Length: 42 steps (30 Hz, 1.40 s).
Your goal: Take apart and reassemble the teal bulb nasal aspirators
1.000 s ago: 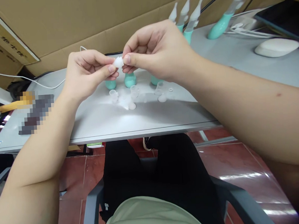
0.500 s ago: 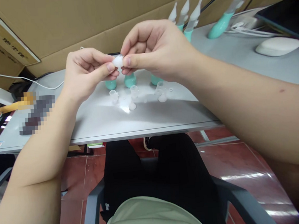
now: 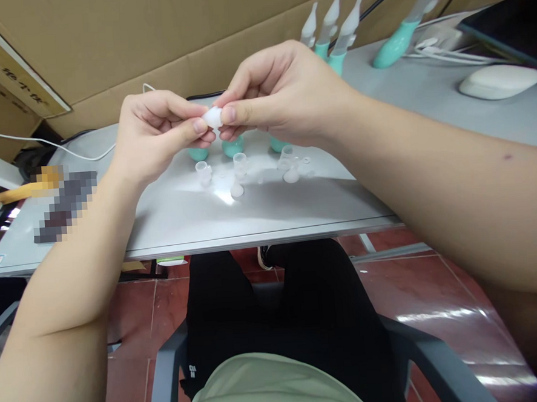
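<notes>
Between my two hands, over the table, is a small white soft-looking nozzle tip point(image 3: 213, 117). My left hand point(image 3: 161, 125) pinches its left side with thumb and fingers. From the right, my right hand point(image 3: 275, 97) grips the other end; its fingers cover part of the piece. Below and behind them stand teal bulbs point(image 3: 233, 145), partly hidden by the hands. Closer to me lie clear plastic cups with side spouts point(image 3: 240, 163), and white tips rest on the table, one at the middle point(image 3: 237, 189) and another to the right point(image 3: 291, 174).
Several teal bulb aspirators with white nozzles point(image 3: 338, 45) stand at the back, and another one point(image 3: 395, 44) leans farther right. A white computer mouse point(image 3: 500, 82) is at the right. Cardboard point(image 3: 149, 38) walls the grey table's point(image 3: 197, 223) rear. A yellow object and a blurred dark one lie left.
Both hands have lowered very slightly with the white tip still held between them. The things on the table have stayed in place.
</notes>
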Tool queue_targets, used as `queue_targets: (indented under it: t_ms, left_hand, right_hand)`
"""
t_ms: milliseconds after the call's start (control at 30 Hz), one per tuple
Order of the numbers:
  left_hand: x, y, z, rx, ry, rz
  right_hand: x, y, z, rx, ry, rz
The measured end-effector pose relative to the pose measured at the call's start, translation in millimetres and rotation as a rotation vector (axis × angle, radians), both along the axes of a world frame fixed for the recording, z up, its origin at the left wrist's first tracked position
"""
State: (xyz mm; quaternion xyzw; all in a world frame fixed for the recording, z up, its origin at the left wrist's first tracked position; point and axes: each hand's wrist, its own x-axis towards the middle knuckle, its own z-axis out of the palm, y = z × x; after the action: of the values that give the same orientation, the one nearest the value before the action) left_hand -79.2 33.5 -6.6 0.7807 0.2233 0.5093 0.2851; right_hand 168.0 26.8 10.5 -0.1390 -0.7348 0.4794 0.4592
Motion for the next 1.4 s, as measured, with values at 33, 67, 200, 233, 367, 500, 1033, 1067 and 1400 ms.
queue_targets:
  t_ms: [33,67,200,233,367,500,1033,1067,1400]
  left_hand:
    - [0.1,-0.5,0.3,-0.003,0.0,-0.001]
    - [0.2,-0.7,0.4,-0.006,0.002,0.004]
    - [-0.7,0.7,-0.2,0.004,0.033,0.051]
    - [-1.1,1.1,-0.5,0.007,0.042,0.059]
    - [-0.6,-1.4,-1.0,0.027,0.027,0.057]
    - [2.0,-6.5,0.5,0.034,0.015,0.046]
    - [-35.0,-40.3,73.1,-0.156,0.839,0.096]
    - [-32.2,-42.9,74.5,-0.2,0.915,0.1]
    - [-16.0,-44.8,71.7,-0.297,1.116,0.07]
  right_hand:
    - [0.1,-0.2,-0.2,-0.003,-0.006,-0.004]
    - [0.1,-0.4,-0.4,-0.005,-0.003,-0.01]
    - [0.1,-2.7,0.2,0.013,0.033,-0.008]
    - [0.2,-3.7,0.7,0.029,0.037,-0.008]
    - [1.0,-7.0,2.5,0.084,0.039,-0.03]
    - [1.7,-7.5,3.6,0.118,0.055,-0.001]
    - [-7.8,-3.7,-13.5,0.656,-0.572,-0.394]
    - [-7.8,-2.5,-15.3,0.668,-0.586,-0.406]
    - [-5.7,-15.7,0.4,0.578,-0.938,-0.342]
